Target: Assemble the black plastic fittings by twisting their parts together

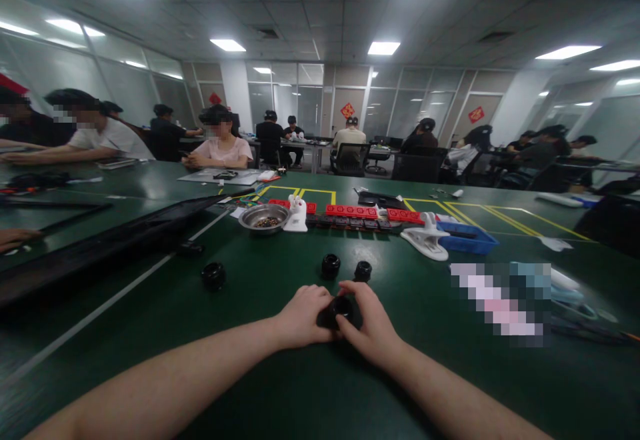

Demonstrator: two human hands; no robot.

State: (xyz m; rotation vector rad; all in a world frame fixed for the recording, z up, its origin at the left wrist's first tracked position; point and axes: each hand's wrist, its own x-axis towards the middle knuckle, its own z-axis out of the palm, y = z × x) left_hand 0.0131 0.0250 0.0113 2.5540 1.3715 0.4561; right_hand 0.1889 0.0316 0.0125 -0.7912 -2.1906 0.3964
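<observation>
Both of my hands are closed around one round black part (pixel 343 306) low over the green table (pixel 240 387). My left hand (pixel 306 317) grips its left side, and my right hand (pixel 369 325) curls round its right side with the thumb at the near edge. An opening shows in the top of the part. Just beyond my hands stand two similar black parts, one (pixel 331 266) at the centre and a smaller-looking one (pixel 363 271) to its right. Another black part (pixel 213 275) stands farther left.
Behind are a metal bowl (pixel 264 218) of small pieces, white stands (pixel 296 215), red blocks (pixel 351 211) and a blue tray (pixel 470 240). A long black panel (pixel 100 247) lies left. Several people sit at tables beyond; another person's hand (pixel 19 239) is at the left edge.
</observation>
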